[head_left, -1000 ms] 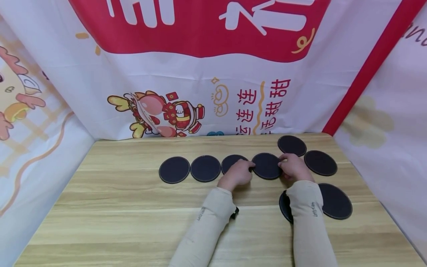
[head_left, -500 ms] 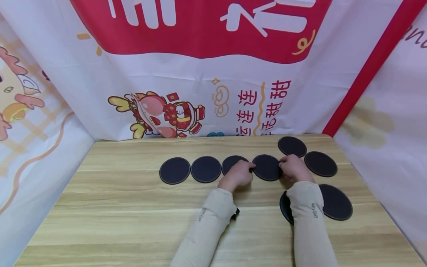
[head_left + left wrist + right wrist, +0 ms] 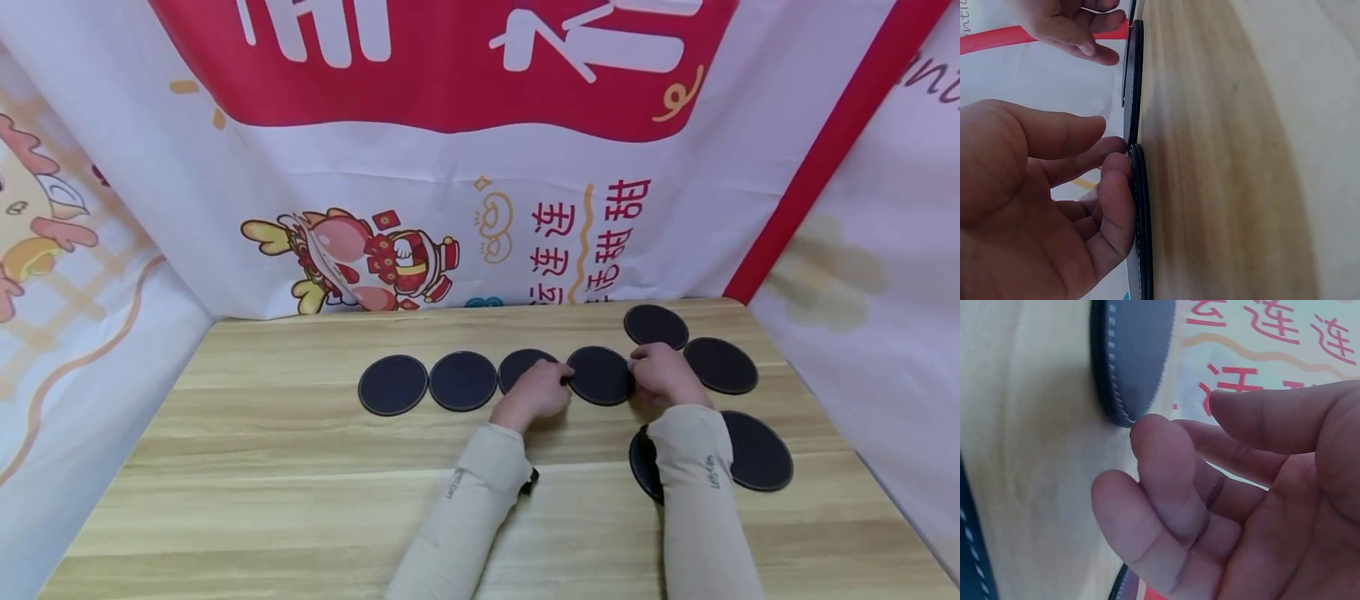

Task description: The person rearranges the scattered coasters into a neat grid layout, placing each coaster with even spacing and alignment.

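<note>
Four round black coasters with stitched rims lie in a row across the wooden table. My left hand [image 3: 534,392] rests over the third coaster [image 3: 520,364], its index fingertip at the left rim of the fourth coaster [image 3: 600,376]. In the left wrist view, that hand's thumb stands apart and its curled lower fingers lie against the near coaster [image 3: 1143,225]. At the fourth coaster's right rim is my right hand [image 3: 666,372]. The right wrist view shows loosely bent fingers [image 3: 1166,475] right by the coaster's edge [image 3: 1138,356], thumb apart, nothing pinched.
The row's first coaster [image 3: 392,385] and second coaster [image 3: 462,381] sit to the left. Around my right arm lie a back coaster [image 3: 656,325], a right coaster [image 3: 722,365], a front-right coaster [image 3: 759,450] and one partly hidden under the sleeve [image 3: 647,467]. Printed cloth [image 3: 420,158] hangs behind.
My right hand and forearm have shifted slightly to the right. The left hand and the row of coasters keep their places.
</note>
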`<state>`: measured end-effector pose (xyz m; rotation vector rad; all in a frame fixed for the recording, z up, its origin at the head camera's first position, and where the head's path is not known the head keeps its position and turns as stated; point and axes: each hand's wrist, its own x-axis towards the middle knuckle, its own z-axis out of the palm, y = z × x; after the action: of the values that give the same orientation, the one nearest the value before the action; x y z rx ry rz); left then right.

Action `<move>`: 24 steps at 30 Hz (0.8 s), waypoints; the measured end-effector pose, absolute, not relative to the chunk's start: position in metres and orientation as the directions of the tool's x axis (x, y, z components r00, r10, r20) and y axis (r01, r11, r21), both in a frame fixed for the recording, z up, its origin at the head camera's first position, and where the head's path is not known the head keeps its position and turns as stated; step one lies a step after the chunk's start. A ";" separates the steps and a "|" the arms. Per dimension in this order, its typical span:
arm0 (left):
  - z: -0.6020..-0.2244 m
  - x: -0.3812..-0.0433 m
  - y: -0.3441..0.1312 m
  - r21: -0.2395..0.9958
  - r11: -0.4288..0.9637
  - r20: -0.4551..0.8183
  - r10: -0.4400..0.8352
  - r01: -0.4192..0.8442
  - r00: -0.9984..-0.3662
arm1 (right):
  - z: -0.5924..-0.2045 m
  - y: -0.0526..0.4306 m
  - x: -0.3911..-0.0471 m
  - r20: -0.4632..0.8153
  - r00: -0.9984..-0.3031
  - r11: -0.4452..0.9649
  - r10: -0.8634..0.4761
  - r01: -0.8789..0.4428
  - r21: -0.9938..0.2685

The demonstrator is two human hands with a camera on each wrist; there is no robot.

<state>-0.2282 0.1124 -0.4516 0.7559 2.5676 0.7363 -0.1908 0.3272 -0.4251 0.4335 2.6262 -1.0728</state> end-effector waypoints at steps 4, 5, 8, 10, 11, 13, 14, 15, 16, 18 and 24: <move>-0.452 -0.226 0.112 0.582 0.711 -0.171 0.582 0.395 -0.795 | -0.417 0.330 -0.185 -0.326 -0.933 0.683 0.152 0.337 -0.648; -0.451 -0.225 0.112 0.582 0.707 -0.163 0.585 0.401 -0.795 | -0.415 0.331 -0.184 -0.321 -0.935 0.676 0.151 0.335 -0.656; -0.447 -0.221 0.116 0.572 0.696 -0.134 0.602 0.434 -0.787 | -0.407 0.334 -0.180 -0.305 -0.941 0.655 0.146 0.323 -0.683; -0.443 -0.215 0.120 0.559 0.687 -0.117 0.620 0.464 -0.776 | -0.400 0.336 -0.176 -0.292 -0.945 0.646 0.148 0.316 -0.695; -0.440 -0.211 0.122 0.555 0.681 -0.113 0.630 0.478 -0.768 | -0.396 0.336 -0.173 -0.285 -0.947 0.643 0.145 0.309 -0.700; -0.436 -0.202 0.127 0.538 0.676 -0.119 0.652 0.504 -0.748 | -0.388 0.336 -0.166 -0.269 -0.952 0.644 0.143 0.296 -0.705; -0.434 -0.198 0.130 0.528 0.672 -0.126 0.666 0.519 -0.735 | -0.384 0.336 -0.162 -0.261 -0.955 0.648 0.141 0.288 -0.705; -0.433 -0.193 0.132 0.516 0.669 -0.133 0.679 0.535 -0.722 | -0.380 0.336 -0.157 -0.254 -0.957 0.653 0.139 0.282 -0.703; -0.432 -0.189 0.135 0.505 0.665 -0.140 0.692 0.550 -0.709 | -0.376 0.336 -0.152 -0.249 -0.959 0.659 0.138 0.277 -0.700; -0.430 -0.180 0.139 0.485 0.662 -0.160 0.709 0.571 -0.686 | -0.372 0.336 -0.142 -0.246 -0.959 0.668 0.139 0.274 -0.692; -0.428 -0.164 0.148 0.467 0.661 -0.209 0.727 0.587 -0.654 | -0.373 0.335 -0.116 -0.218 -0.969 0.801 0.115 0.220 -0.556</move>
<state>-0.1644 0.1475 -0.4285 1.0350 2.5003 0.5120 -0.1155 0.3355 -0.3734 0.2647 2.8154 -0.9014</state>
